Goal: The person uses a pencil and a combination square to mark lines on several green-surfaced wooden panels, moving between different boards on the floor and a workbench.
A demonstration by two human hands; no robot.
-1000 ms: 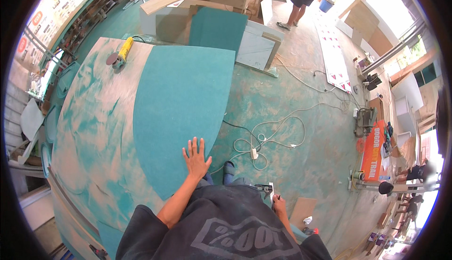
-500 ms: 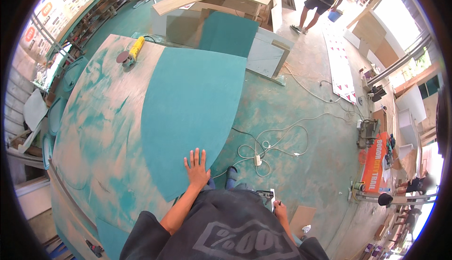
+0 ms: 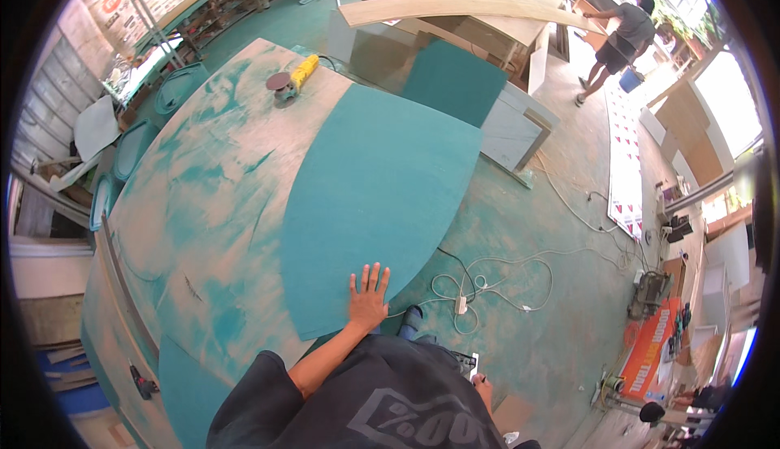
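Note:
A large teal-painted panel (image 3: 370,197) with one curved edge lies on a wide worktable (image 3: 203,205) dusted with tan sanding residue. My left hand (image 3: 367,299) rests flat, fingers spread, on the panel's near corner. My right hand (image 3: 481,380) is low by my hip, mostly hidden by my dark shirt, and seems to grip a small dark phone-like object (image 3: 466,362). A yellow power sander (image 3: 292,79) sits at the table's far end.
White cables and a power strip (image 3: 461,303) lie on the teal floor to the right. More boards and panels (image 3: 463,83) lean beyond the table. A person (image 3: 617,39) stands at the far right by long wooden planks.
The view has drifted so the table and panel sit lower and closer. My left hand stays flat on the panel's near corner. The right hand stays low.

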